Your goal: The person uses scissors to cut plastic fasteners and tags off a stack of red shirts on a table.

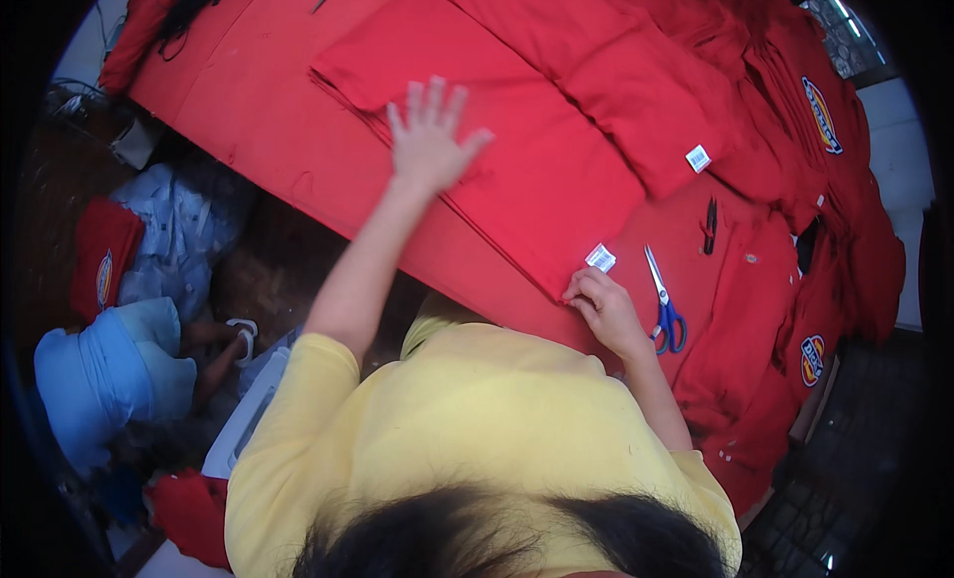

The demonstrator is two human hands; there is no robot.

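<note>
A folded red garment (pixel 507 151) lies slantwise on the red-topped table (pixel 248 111). Over its left edge my left hand (pixel 432 146) is open, fingers spread and slightly blurred; whether it presses on the cloth I cannot tell. At the near corner, my right hand (pixel 604 305) is closed, thumb and fingertips pinching the garment's edge. Just above those fingers a white label (pixel 600 258) sticks out from the cloth. Blue-handled scissors (pixel 664 315) lie to the right of my right hand, points away from me. Farther back is a small dark thread snipper (pixel 709 227).
More red garments (pixel 636 71) spread behind, one with a white tag (pixel 698 159). A heap with round-edged patches (pixel 820 116) covers the table's right side. At lower left, a person in light blue (pixel 114 379) bends near plastic bags (pixel 179 230) and a white container (pixel 248 409).
</note>
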